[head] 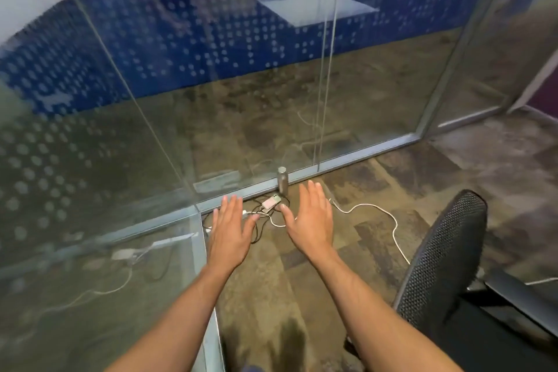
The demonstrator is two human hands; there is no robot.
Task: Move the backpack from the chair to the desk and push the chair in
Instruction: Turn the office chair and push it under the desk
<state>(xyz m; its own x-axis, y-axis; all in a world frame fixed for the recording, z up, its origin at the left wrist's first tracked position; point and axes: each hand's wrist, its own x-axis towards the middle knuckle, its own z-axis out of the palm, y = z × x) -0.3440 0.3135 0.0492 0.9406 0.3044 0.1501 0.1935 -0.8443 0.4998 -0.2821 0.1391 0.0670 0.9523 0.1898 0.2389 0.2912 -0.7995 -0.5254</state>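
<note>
Hovering empty: L hand (230,229), R hand (311,217)

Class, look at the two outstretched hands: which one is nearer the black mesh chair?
The right hand. The mesh chair stands at the right edge of the view, on that hand's side; the left hand hangs farther off, by the glass partition.

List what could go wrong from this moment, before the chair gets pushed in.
1. Cables trail across the carpet beside the chair; its base could snag or roll over them.
2. The phone and metal bottle sit on the floor by the glass wall; a stray step might hit them.
3. Both hands, left and right, are empty; no backpack is in view.
</note>
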